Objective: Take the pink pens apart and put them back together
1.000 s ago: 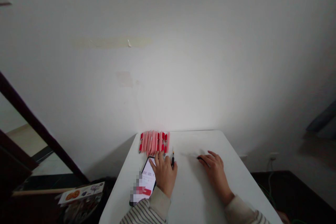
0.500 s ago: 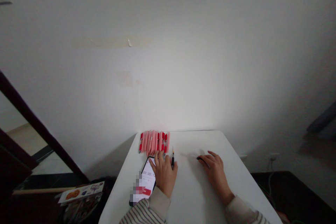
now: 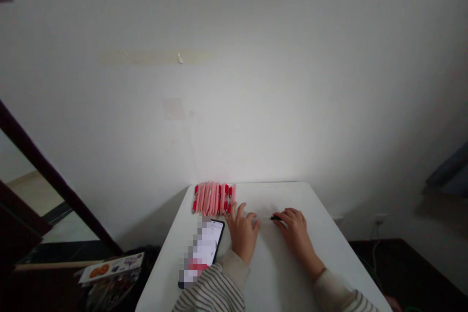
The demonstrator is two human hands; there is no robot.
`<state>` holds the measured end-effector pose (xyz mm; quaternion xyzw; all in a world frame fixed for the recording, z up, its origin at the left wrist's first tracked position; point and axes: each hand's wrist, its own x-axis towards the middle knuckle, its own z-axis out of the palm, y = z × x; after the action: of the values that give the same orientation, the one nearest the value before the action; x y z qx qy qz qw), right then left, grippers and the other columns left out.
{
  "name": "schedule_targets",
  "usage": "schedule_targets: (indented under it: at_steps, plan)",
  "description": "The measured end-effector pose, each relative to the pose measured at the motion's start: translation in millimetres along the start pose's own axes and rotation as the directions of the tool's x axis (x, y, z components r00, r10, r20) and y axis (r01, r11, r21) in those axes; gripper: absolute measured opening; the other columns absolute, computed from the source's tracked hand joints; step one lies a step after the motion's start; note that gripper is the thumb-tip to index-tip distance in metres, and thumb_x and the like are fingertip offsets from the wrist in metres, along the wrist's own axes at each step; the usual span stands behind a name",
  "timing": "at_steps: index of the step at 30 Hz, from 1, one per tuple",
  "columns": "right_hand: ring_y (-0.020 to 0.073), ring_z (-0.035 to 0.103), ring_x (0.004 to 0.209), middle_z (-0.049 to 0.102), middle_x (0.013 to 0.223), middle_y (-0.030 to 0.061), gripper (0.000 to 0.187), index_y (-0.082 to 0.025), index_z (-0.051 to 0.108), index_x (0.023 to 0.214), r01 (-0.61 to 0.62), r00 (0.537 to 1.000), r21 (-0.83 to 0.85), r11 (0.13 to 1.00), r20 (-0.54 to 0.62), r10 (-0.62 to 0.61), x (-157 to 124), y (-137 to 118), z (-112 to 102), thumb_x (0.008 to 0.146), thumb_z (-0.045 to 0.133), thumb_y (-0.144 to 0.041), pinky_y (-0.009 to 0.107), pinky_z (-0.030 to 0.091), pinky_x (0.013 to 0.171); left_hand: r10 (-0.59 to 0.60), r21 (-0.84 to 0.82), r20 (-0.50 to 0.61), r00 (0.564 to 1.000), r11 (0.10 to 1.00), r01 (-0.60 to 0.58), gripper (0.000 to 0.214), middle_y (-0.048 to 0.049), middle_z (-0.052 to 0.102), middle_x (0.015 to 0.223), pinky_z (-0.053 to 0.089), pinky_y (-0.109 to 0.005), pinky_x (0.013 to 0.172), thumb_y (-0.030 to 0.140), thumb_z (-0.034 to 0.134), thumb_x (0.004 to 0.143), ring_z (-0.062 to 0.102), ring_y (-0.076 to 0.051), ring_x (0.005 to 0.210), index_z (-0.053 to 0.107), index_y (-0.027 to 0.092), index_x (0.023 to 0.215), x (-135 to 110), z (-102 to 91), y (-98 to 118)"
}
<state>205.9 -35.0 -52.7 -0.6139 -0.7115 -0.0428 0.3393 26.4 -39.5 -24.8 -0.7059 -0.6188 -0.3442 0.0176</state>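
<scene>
My left hand (image 3: 243, 233) lies flat on the white table (image 3: 270, 278), fingers spread, just right of a phone (image 3: 204, 248) with a lit screen. It holds nothing that shows. A row of several pink and red pens (image 3: 214, 198) lies at the table's far edge, just beyond this hand's fingertips. My right hand (image 3: 295, 229) rests on the table with its fingers curled on a thin pen with a black end (image 3: 275, 218), which sticks out to the left of the fingertips. Both sleeves are striped.
A plain white wall rises right behind the table. On the left a dark slanted beam (image 3: 44, 170) runs down, and a printed packet (image 3: 111, 268) lies on a low surface by the table. A wall socket with a cable (image 3: 378, 218) is at lower right.
My left hand has slid right off the phone and spread its fingers. The black pen that lay beside it no longer shows. My right hand has shifted slightly left and away from me with its pen.
</scene>
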Motion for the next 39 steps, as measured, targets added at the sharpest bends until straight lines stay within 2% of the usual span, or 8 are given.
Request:
schedule_targets:
  at_steps: [4,9,13,19,22,26,31,39]
  plan:
    - [0.0244,0.053,0.100,0.068,0.093,0.0023,0.019,-0.030,0.070,0.098,0.027,0.999,-0.008,1.000,0.033,-0.027,4.5,-1.8,-0.7,0.083,0.060,-0.027,0.042,0.036,0.094,-0.040,-0.046,0.019,0.999,0.998,0.041,0.006,0.0017,0.059,0.121,0.011,-0.062,0.110,0.032,0.071,0.070,0.036,-0.030,0.125,0.073,0.033,0.075,1.0,5.0,-1.6]
    - [0.0231,0.053,0.100,0.067,0.093,0.0025,0.020,-0.032,0.069,0.099,0.060,0.997,0.019,0.998,0.056,-0.061,-1.2,-2.3,2.4,0.085,0.056,-0.027,0.043,0.036,0.095,-0.039,-0.087,0.025,0.999,0.995,0.041,0.007,0.0024,0.060,0.122,0.005,-0.064,0.110,0.031,0.071,0.070,0.036,-0.030,0.125,0.073,0.035,0.076,-1.5,5.7,-3.2]
    - [0.0240,0.053,0.099,0.066,0.094,0.0037,0.023,-0.034,0.069,0.100,0.053,0.997,0.026,0.998,0.057,-0.055,-4.1,-0.6,4.4,0.085,0.054,-0.026,0.045,0.038,0.094,-0.046,-0.092,0.022,0.999,0.995,0.048,0.008,0.0016,0.061,0.120,0.005,-0.065,0.109,0.031,0.072,0.070,0.038,-0.030,0.124,0.074,0.035,0.076,-1.9,5.4,-3.4]
    - [0.0238,0.053,0.100,0.062,0.100,0.0051,0.041,-0.040,0.065,0.110,0.067,0.997,0.014,0.998,0.029,-0.068,-4.9,0.5,4.5,0.085,0.045,-0.014,0.046,0.038,0.094,-0.045,-0.067,0.014,0.999,0.997,0.045,0.008,0.0010,0.061,0.119,0.013,-0.064,0.108,0.033,0.072,0.069,0.042,-0.029,0.122,0.073,0.036,0.077,-1.9,4.6,-4.4]
    - [0.0244,0.051,0.102,0.061,0.102,0.0054,0.046,-0.041,0.063,0.113,0.068,0.997,0.010,0.998,0.033,-0.068,-5.8,2.1,5.8,0.084,0.043,-0.010,0.048,0.038,0.095,-0.043,-0.065,0.011,0.999,0.997,0.043,0.008,0.0028,0.062,0.118,0.011,-0.065,0.108,0.033,0.072,0.069,0.042,-0.029,0.122,0.073,0.038,0.075,-2.4,5.8,-5.4]
    - [0.0246,0.050,0.103,0.061,0.104,0.0048,0.042,-0.039,0.062,0.114,0.080,0.996,0.043,0.996,0.021,-0.081,-6.0,3.4,6.0,0.086,0.044,-0.013,0.048,0.037,0.096,-0.039,-0.081,0.014,0.999,0.996,0.040,0.009,0.0016,0.061,0.119,0.008,-0.065,0.109,0.032,0.071,0.071,0.040,-0.029,0.123,0.073,0.037,0.078,-3.3,6.7,-5.7]
    - [0.0242,0.051,0.102,0.064,0.104,0.0059,0.035,-0.029,0.059,0.119,0.073,0.997,0.126,0.989,-0.030,-0.070,-4.2,3.1,4.4,0.088,0.046,-0.021,0.046,0.038,0.095,-0.052,-0.093,0.035,0.998,0.994,0.055,0.011,0.0016,0.061,0.120,0.006,-0.063,0.110,0.031,0.071,0.070,0.040,-0.029,0.124,0.073,0.037,0.080,-3.5,5.2,-5.0]
    - [0.0241,0.052,0.101,0.064,0.101,0.0048,0.025,-0.032,0.068,0.100,0.040,0.999,0.100,0.994,-0.018,-0.038,-4.6,6.9,8.0,0.085,0.050,-0.023,0.042,0.042,0.090,-0.039,-0.085,0.031,0.999,0.995,0.042,0.010,0.0015,0.059,0.122,0.007,-0.065,0.109,0.030,0.070,0.071,0.040,-0.029,0.125,0.073,0.036,0.078,-3.8,5.7,-4.9]
